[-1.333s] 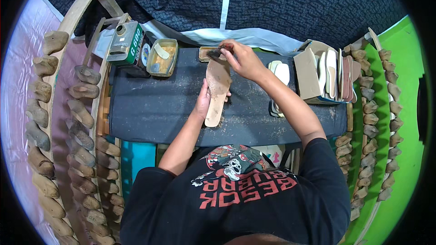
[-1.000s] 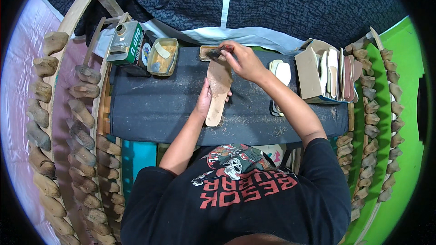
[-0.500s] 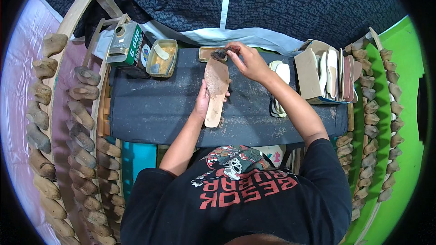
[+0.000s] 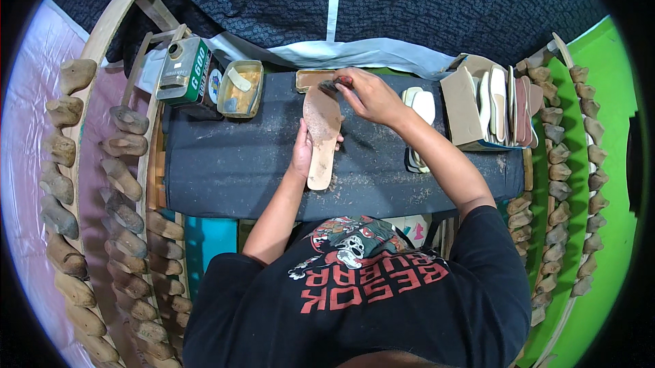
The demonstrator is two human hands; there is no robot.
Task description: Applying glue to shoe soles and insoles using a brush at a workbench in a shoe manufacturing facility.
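- The left hand is closed around the middle of a tan, sole-shaped piece, its thumb along the left edge and fingertips showing past the right edge.
- That piece is near the middle of the table, its broad end away from the person and its narrow end toward the body; dark specks and smears mark the broad end.
- The right hand pinches a dark brush-like tool with some red on it, its dark end at the far tip of the piece; whether it presses there I cannot tell.
- Just beyond that tip is 1 shallow tray, partly covered by the piece and tool.
- To the left are 1 green and grey metal can and, beside it, 1 open container with a pale flat piece inside.
- To the right lies a stack of pale soles; next to it, a cardboard box holds upright white and brown soles.
- Wooden shoe lasts line racks on 2 sides.
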